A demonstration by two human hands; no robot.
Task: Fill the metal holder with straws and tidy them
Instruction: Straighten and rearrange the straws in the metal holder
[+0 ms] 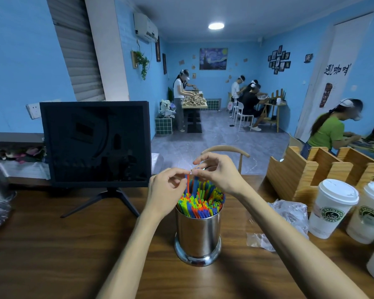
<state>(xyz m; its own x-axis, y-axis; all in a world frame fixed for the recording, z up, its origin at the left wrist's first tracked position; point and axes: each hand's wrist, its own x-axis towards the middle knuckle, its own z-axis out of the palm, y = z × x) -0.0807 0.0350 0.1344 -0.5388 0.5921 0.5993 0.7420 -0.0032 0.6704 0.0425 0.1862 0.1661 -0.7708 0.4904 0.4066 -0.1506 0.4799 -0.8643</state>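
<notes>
Metal holder upright, mid table, packed w/ straws. Left hand pinches red straw; right hand pinches blue straw tip.

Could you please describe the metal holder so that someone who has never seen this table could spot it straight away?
Start at the dark monitor standing on the wooden table; just to its right, near the table's front edge, stands the metal holder. It is a shiny steel cylinder with a flared base, packed with colourful straws. Unlike the white lidded paper cups further right, it is mirror-bright and open-topped.
</notes>
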